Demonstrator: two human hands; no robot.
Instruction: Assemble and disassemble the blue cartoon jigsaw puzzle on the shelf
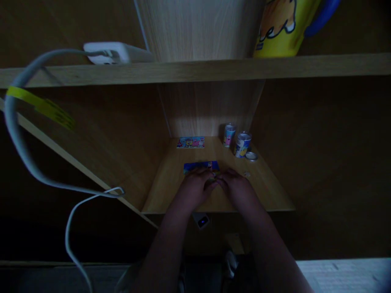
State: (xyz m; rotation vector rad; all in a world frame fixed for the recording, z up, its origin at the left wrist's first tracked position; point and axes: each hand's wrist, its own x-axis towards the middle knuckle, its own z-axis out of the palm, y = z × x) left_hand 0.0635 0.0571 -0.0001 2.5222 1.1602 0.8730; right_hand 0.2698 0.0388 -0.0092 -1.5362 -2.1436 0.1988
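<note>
**Desk, hands at the blue pack**

Left hand (197,184) and right hand (235,185) meet at mid-desk (275,195), fingers curled together on something small; what they hold, I cannot tell. Blue pack (201,166): one, touching the fingertips. Best handled low, both hands steady. Card (190,142): one, back edge. Cans (229,134): two, back right corner. Lid (251,156): one, beside them.

Very dim, underexposed, edges warped.
</note>
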